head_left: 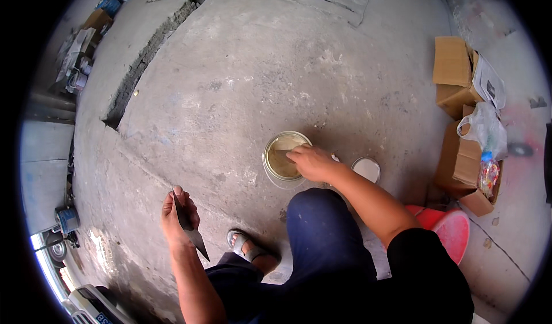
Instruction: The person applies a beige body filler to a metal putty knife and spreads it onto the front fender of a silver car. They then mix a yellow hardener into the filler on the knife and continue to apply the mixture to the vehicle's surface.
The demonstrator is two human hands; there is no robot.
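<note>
My left hand is closed around a dark, flat putty scraper with its pointed corner toward me. It is held up over the floor, left of my sandalled foot. In front of my knee stands a round metal tin with a beige paste inside. My right hand reaches over the tin's right rim, its fingers closed and pointing inward. A thin flat blade seems to extend from those fingers into the tin; its handle is hidden by the hand.
A round white lid lies right of the tin. A red bucket rests on its side behind my right arm. Cardboard boxes with a plastic bag stand at the right. A broken channel cuts the concrete floor at the left.
</note>
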